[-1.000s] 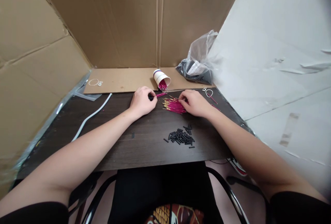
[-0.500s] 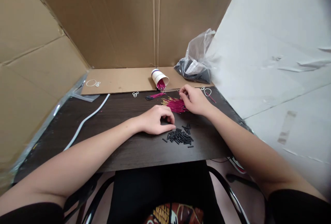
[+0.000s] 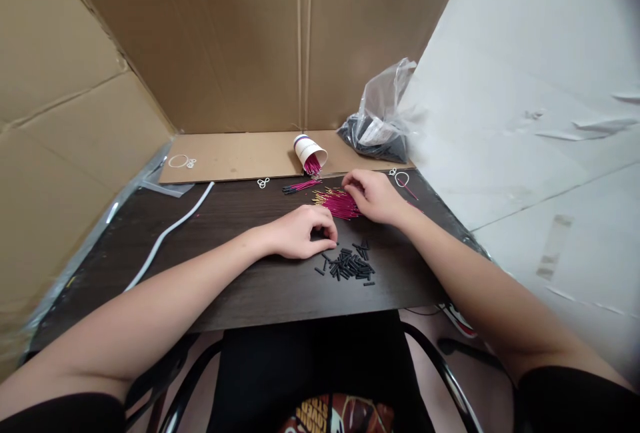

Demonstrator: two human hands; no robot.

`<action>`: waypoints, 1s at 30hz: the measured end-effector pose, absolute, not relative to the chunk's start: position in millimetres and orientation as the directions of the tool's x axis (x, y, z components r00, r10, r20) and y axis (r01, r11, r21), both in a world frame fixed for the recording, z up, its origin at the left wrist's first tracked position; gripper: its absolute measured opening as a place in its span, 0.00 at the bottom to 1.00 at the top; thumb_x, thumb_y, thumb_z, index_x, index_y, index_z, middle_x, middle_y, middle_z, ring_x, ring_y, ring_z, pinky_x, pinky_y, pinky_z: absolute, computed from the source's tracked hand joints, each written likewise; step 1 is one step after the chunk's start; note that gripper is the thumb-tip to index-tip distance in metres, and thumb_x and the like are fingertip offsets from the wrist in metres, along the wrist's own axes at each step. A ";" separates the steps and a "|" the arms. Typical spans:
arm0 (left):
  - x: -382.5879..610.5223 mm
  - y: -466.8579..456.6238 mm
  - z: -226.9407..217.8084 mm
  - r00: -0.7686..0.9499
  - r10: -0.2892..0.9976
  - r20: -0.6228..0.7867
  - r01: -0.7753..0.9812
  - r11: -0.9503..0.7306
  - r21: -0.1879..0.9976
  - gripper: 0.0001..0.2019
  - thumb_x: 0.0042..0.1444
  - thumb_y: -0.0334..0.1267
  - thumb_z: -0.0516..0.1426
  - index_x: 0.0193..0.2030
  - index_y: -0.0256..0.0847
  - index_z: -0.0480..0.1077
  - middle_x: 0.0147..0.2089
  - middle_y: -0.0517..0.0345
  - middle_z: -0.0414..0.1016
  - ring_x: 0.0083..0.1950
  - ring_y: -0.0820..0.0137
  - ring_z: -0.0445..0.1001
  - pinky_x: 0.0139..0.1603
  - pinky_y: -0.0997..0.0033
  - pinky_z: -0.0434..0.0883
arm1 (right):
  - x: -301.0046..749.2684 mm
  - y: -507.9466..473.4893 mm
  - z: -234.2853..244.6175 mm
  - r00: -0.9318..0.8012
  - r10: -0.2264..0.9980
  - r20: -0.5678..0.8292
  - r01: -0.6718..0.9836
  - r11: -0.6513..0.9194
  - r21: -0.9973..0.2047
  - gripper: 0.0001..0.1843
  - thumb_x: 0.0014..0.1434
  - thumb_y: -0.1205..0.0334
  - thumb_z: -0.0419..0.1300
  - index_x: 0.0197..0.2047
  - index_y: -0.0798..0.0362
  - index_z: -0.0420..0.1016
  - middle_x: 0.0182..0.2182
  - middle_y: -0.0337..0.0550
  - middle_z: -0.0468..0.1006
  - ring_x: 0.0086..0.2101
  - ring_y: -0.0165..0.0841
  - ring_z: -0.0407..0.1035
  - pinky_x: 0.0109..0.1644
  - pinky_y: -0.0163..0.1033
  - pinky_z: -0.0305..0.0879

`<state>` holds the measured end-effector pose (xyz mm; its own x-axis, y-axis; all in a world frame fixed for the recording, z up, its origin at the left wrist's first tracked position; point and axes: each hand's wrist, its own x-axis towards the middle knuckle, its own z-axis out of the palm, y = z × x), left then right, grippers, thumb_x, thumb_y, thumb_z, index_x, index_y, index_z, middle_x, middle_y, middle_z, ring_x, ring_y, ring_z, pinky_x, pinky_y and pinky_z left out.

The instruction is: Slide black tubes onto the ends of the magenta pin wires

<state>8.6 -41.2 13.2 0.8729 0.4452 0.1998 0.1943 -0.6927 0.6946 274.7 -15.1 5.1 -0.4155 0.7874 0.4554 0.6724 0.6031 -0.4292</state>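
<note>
Thumb and fingertips of my left hand (image 3: 305, 231) are pinched together at the upper left edge of a loose pile of short black tubes (image 3: 351, 265). A small dark tip shows at that pinch, apparently one black tube. My right hand (image 3: 373, 196) is curled, with thumb and forefinger together, over the right side of a spread bundle of magenta wires (image 3: 341, 205) with gold-coloured ends. What its fingers hold, if anything, is too small to make out. Behind the bundle lie several magenta wires with black ends (image 3: 300, 186).
A tipped paper cup (image 3: 306, 147) with magenta wires inside lies on a cardboard strip (image 3: 240, 156). Right of it stands a clear plastic bag (image 3: 380, 129) of dark pieces. White rubber bands (image 3: 401, 179) and a pale tube (image 3: 167, 233) lie about. Cardboard walls enclose the table.
My right hand has shifted slightly left over the magenta wires. My left fingertips have drawn back a little, and some black tubes at the pile's upper left edge have moved.
</note>
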 end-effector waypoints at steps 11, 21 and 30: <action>4.7 -31.9 9.0 0.827 0.521 0.210 0.255 -0.681 0.686 0.10 0.67 0.44 0.69 0.42 0.39 0.80 0.44 0.53 0.80 0.44 0.65 0.76 0.48 0.62 0.73 | 277.4 -13.5 2.9 -0.422 0.815 0.397 0.696 0.572 -0.434 0.07 0.70 0.69 0.64 0.46 0.52 0.86 0.43 0.48 0.89 0.41 0.41 0.81 0.50 0.46 0.71; 1.2 -28.3 15.2 0.856 0.494 0.155 0.268 -0.679 0.683 0.05 0.69 0.36 0.64 0.40 0.39 0.79 0.45 0.52 0.79 0.46 0.64 0.75 0.49 0.62 0.72 | 273.4 -19.0 9.3 -0.366 0.836 0.410 0.695 0.538 -0.477 0.08 0.75 0.64 0.60 0.45 0.52 0.81 0.36 0.45 0.86 0.33 0.37 0.76 0.45 0.44 0.68; 11.9 -24.8 0.5 0.565 0.811 0.148 0.215 -0.318 0.924 0.03 0.70 0.33 0.62 0.44 0.37 0.76 0.39 0.53 0.83 0.36 0.70 0.76 0.42 0.67 0.73 | 270.7 -24.0 11.8 -0.327 0.839 0.435 0.627 0.537 -0.564 0.07 0.74 0.58 0.62 0.44 0.51 0.77 0.32 0.43 0.82 0.29 0.34 0.70 0.38 0.42 0.65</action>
<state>11.9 -24.8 0.5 0.5654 0.8115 0.1478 0.2146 -0.3177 0.9236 270.7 -24.0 11.8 -0.3270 0.8388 0.4353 0.6270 0.5372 -0.5642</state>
